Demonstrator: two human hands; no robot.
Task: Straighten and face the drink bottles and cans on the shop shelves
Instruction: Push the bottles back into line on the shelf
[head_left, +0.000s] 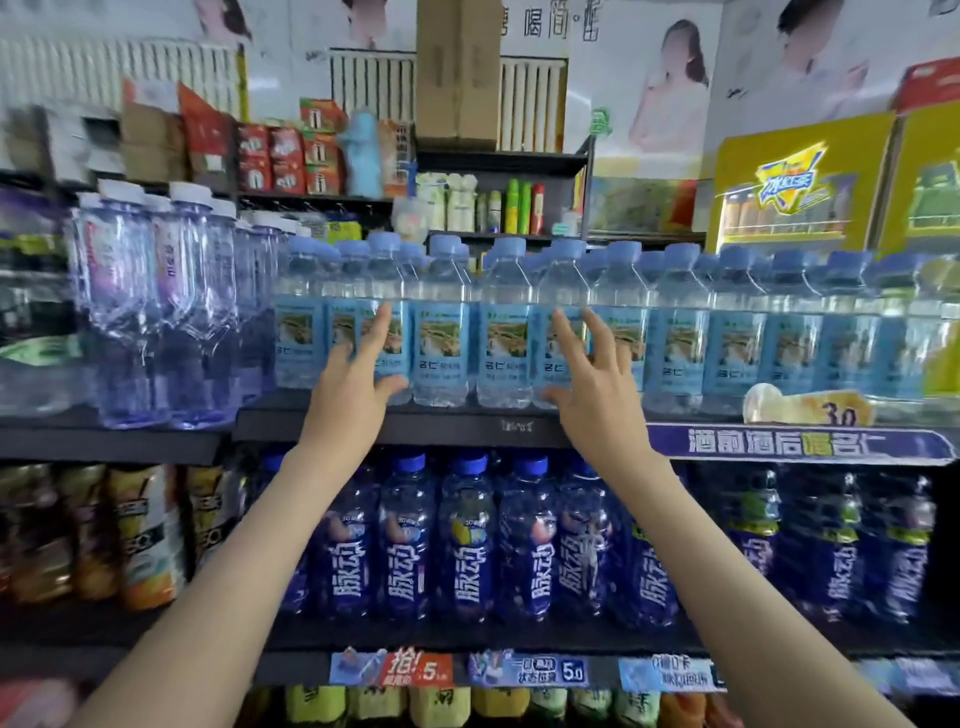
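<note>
Mid-task, judging by the row: water bottles (441, 338) at the shelf (415, 428) front edge mostly face out; left hand (363, 364) and right hand (592, 379) spread, grasping nothing, fingertips at labels; purple bottles (130, 291) leftward look unfaced

Hidden: your left hand (358, 364) and right hand (587, 379) cover labels on the blue-label water bottles (441, 338) | blurred: goods at far left (31, 322), you cannot name them | cut off: bottom-row bottles (498, 706), lower edge
</note>
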